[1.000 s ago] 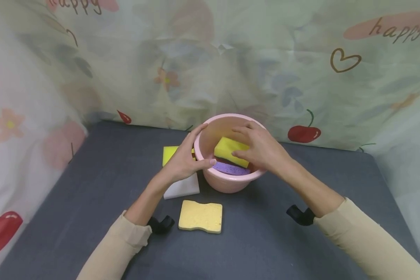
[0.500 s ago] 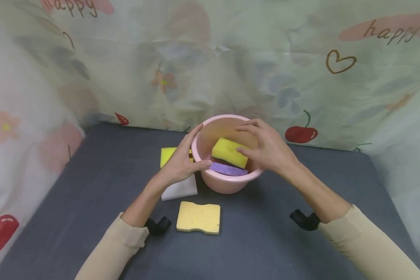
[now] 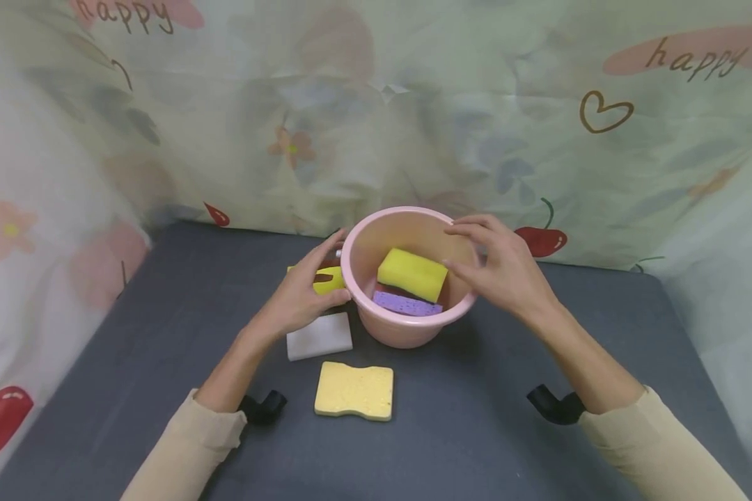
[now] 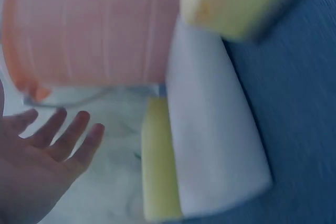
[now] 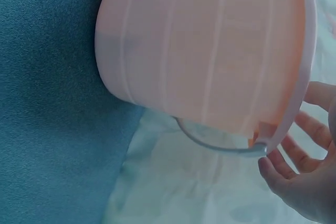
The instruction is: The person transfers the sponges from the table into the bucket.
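A pink bucket (image 3: pixel 402 334) stands upright with a yellow sponge (image 3: pixel 412 274) and a purple sponge (image 3: pixel 407 304) inside. Beside its left rim is my left hand (image 3: pixel 296 296), fingers spread; in the left wrist view, the fingers are apart from the bucket's wall. My right hand (image 3: pixel 510 268) is at the right rim with its fingers loosely bent, the fingertips right by the rim and handle (image 5: pixel 215 146) in the right wrist view. Left of the bucket lie a white block-shaped sponge (image 3: pixel 319 337) and a bright yellow piece (image 3: pixel 331 280), partly hidden by my left hand.
A pale yellow sponge (image 3: pixel 354 391) with notched sides lies in front of the bucket on the dark tabletop (image 3: pixel 464 438). Behind the table hangs a printed curtain (image 3: pixel 376 104). Black wrist-worn pieces (image 3: pixel 555 406) show at both cuffs.
My left hand has let go of the bucket's left rim and moved left. My right hand has drawn back to the right from over the bucket. The bucket and sponges stay put.
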